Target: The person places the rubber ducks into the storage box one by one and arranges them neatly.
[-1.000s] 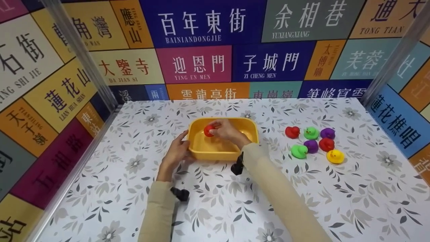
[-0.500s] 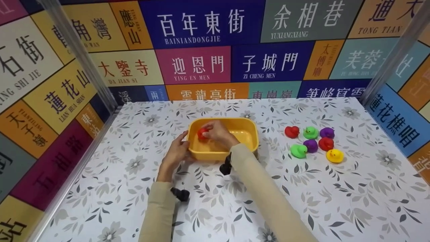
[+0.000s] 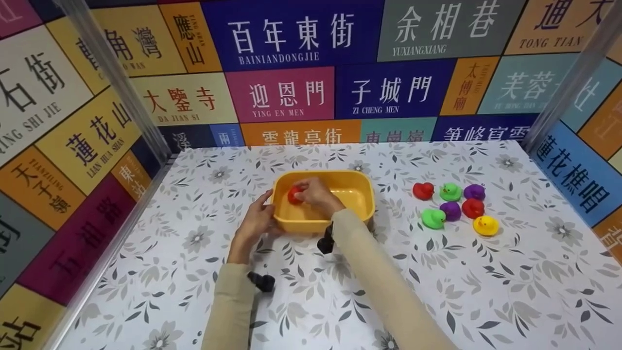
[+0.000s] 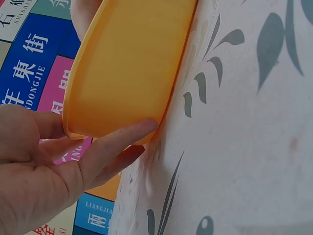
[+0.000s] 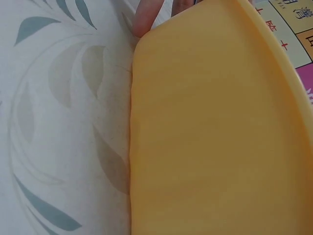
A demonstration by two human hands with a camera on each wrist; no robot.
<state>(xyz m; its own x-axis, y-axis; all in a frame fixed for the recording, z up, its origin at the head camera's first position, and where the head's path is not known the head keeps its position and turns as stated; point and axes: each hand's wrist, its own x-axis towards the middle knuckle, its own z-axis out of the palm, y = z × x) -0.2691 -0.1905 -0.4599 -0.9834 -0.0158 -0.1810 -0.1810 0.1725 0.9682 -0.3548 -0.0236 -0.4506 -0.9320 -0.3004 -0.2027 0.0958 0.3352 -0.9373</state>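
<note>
A yellow plastic tub [image 3: 306, 225] stands at the middle of the table. Inside its left half, my right hand [image 3: 319, 193] pinches a red rubber duck [image 3: 293, 195] low near the tub's floor. The fingers partly cover the duck. My left hand [image 3: 253, 221] rests against the tub's left end. In the left wrist view, extended fingers [image 4: 122, 137] of that hand lie along the outer wall, with another touching near the rim. The right wrist view is mostly filled by the tub's outer wall [image 5: 210, 117], which hides the right hand and the duck.
Right of the tub sits a loose group of rubber ducks: red [image 3: 423, 191], green [image 3: 450, 192], purple [image 3: 474, 192] and one yellow [image 3: 485, 226]. The table [image 3: 311, 291] has a leaf-patterned cover. Sign-printed panels [image 3: 286, 92] enclose the back and sides.
My right hand has moved left and slightly nearer inside the tub, carrying the red duck with it; during the last half second it barely shifts. The left hand stays put.
</note>
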